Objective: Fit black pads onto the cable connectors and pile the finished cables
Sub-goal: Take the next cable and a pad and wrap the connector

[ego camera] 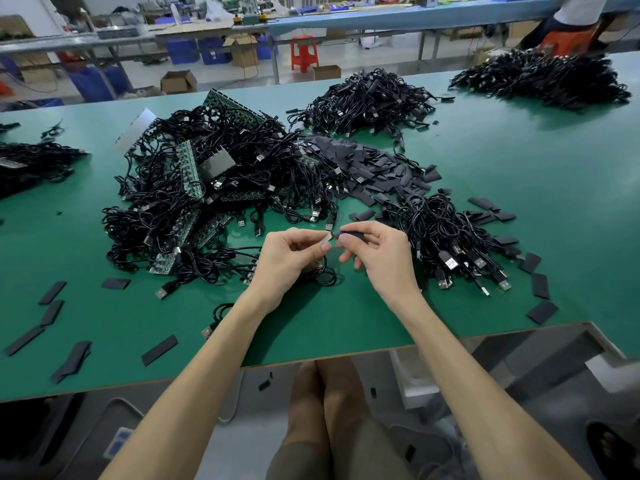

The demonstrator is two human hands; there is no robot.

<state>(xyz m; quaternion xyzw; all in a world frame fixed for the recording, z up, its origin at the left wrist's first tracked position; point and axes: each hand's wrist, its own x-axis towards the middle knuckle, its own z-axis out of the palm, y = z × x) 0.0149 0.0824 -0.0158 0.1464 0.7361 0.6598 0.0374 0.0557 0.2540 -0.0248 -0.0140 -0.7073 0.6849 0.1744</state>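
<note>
Right hand point(378, 257) beside cable pile point(446, 230)

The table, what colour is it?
The table is green, clearest in the head view.

Bright, even overhead light washes your green counter point(485, 209); soft shadows pool beneath your left hand point(291, 258) and beside the cable heaps point(221, 188). The wide lens bows the counter's near edge and the far benches point(381, 16). The centre is sharp; the corners soften and smear.
</note>
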